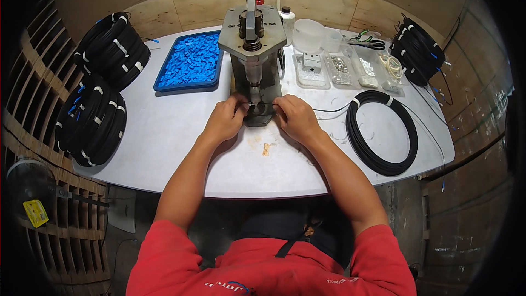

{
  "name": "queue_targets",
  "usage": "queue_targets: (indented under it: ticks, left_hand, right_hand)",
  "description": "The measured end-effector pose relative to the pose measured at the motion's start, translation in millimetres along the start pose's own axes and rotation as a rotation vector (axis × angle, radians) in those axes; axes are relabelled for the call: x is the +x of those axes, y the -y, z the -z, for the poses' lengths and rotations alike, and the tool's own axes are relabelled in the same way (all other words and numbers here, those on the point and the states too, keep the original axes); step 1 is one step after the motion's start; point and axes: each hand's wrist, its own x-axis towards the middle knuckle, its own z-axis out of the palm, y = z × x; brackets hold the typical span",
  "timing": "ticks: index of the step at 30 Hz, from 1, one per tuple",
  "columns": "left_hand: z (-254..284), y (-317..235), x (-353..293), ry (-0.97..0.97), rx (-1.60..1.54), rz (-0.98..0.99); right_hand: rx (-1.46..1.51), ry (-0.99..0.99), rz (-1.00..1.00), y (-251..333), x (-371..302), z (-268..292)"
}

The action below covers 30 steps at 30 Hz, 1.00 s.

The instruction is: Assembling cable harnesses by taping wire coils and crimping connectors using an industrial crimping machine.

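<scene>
A metal bench press [255, 49] stands upright at the middle of the white table, its ram lowered close to the base. My left hand [224, 119] is closed at the left side of the press base, fingertips pinched on something small beside the ram. What it holds is too small to name. On the other side, my right hand [297, 115] pinches a thin black cable [331, 111] close to the base. That cable runs right to a coil of black cable [350, 131] lying flat on the table.
A blue tray [159, 83] of small blue plastic pieces stands left of the press. Bundled black cable coils [90, 123] are stacked at the left edge, with another bundle [419, 52] at the far right. Clear containers [312, 79] of small parts, pliers [366, 43] and a white bottle [287, 21] stand behind.
</scene>
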Motion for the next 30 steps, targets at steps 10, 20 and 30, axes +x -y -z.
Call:
queue_targets:
  ticks: [10, 20, 30]
  left_hand:
    - [2.3, -7.6, -1.3, -0.008, 0.001, -0.007]
    - [2.7, -8.9, -0.3, 0.001, 0.014, -0.006]
    - [2.2, -6.9, -1.1, 0.001, -0.009, -0.008]
  right_hand:
    - [-0.015, 0.004, 0.004, 0.0, 0.3, 0.4]
    - [-0.015, 0.001, 0.010, 0.4, 0.9, 1.4]
    - [-0.005, 0.026, -0.016, 0.4, 0.6, 0.9]
